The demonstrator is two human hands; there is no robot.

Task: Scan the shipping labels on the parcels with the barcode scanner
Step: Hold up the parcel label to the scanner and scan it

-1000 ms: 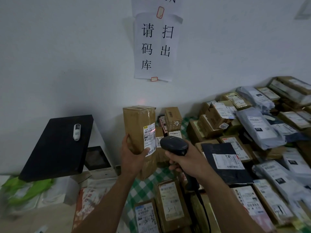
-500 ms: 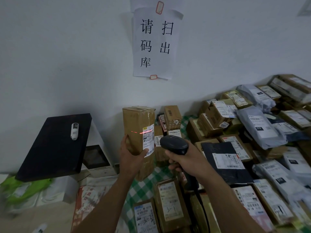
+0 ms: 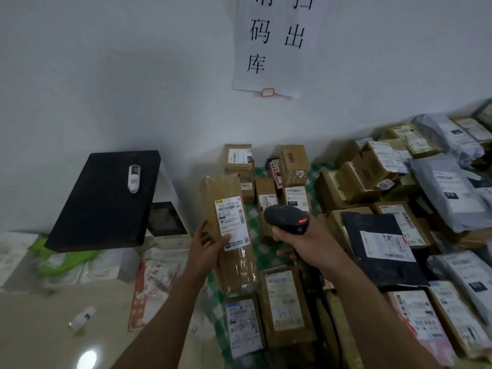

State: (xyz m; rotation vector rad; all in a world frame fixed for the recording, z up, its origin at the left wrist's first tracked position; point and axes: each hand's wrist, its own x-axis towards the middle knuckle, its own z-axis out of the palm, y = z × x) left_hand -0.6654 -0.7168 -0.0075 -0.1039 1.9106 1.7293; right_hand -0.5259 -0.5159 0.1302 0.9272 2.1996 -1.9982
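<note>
A tall brown parcel (image 3: 213, 190) is held by the left hand (image 3: 210, 243), whose fingers are wrapped round its left edge while the thumb is pressed on the lower part of the shipping label (image 3: 233, 222). The label is turned toward the camera. The barcode scanner (image 3: 286, 218) is gripped by its handle in the right hand (image 3: 306, 241), the fingers curled tightly round it. It is held just at 3 o'clock of the parcel, apart from it, with its head turned toward the label. Half a second ago the parcel was held upright and a red scan line was laid across the top of its label. Now no red line is seen on the label, the parcel has been tipped so that its top leans toward 11 o'clock, and a red lamp is lit on the scanner's head. From this it is judged that this label has probably been read, though no confirmation can be made out, and that the parcel is likely to be set aside next. At 3 o'clock a heap of parcels (image 3: 386, 182) is spread over a checked cloth (image 3: 254, 211), many with labels facing up. These are presumably yet to be scanned, so the task is reckoned far from finished. A black board (image 3: 103, 201) is propped at 9 o'clock, and a paper notice (image 3: 269, 43) is hung at 12 o'clock.
</note>
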